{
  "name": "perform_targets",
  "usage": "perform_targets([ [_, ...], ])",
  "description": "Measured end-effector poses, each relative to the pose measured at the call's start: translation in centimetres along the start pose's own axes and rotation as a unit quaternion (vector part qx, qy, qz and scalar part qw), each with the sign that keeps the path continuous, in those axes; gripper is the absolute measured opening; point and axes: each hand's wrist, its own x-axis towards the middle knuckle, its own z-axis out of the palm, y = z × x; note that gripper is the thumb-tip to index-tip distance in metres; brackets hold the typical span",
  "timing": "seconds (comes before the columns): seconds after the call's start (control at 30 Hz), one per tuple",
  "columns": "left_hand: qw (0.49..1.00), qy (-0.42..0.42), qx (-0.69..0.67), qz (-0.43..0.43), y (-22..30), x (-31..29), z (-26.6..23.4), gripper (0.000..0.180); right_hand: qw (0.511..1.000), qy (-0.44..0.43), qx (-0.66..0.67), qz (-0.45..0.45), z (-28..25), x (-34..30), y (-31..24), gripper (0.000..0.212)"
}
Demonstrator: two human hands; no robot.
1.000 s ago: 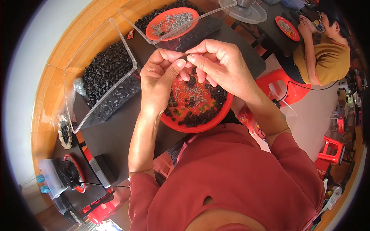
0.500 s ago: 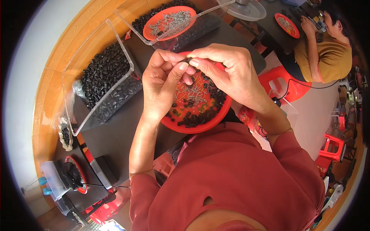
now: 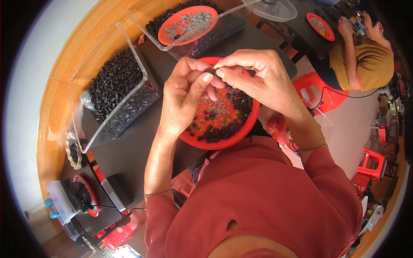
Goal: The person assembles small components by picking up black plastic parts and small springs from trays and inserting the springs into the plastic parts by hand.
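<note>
Above a red round tray, my two hands meet at the fingertips. A small black plastic part shows between them, mostly covered by the fingers. My left hand pinches it with thumb and forefinger, the other fingers curled below. From the right, my right hand presses thumb and forefinger together at the part's end; whether a second tiny piece is in that pinch is hidden. Inside the tray lie loose black parts along the near and right sides, with small silvery metal pieces in the middle.
A clear bin heaped with black parts stands at left. Another clear bin at the back carries a red plate of metal pieces. A co-worker sits at far right near a red stool.
My joined hands have shifted slightly to the right and down, still pinching the small black part. The left fingers have opened a little below it.
</note>
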Motion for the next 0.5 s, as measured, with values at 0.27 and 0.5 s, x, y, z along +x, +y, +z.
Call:
perform_targets([
  [0.27, 0.996, -0.029, 0.08, -0.033, -0.63, -0.1, -0.31, 0.017, 0.996, -0.022, 0.078, 0.037, -0.32, 0.11, 0.48, 0.013],
  [0.5, 0.998, -0.045, 0.033, -0.029, -0.94, -0.2, -0.37, 0.02, 0.994, -0.029, 0.076, 0.076, -0.48, 0.05, 0.41, 0.012],
])
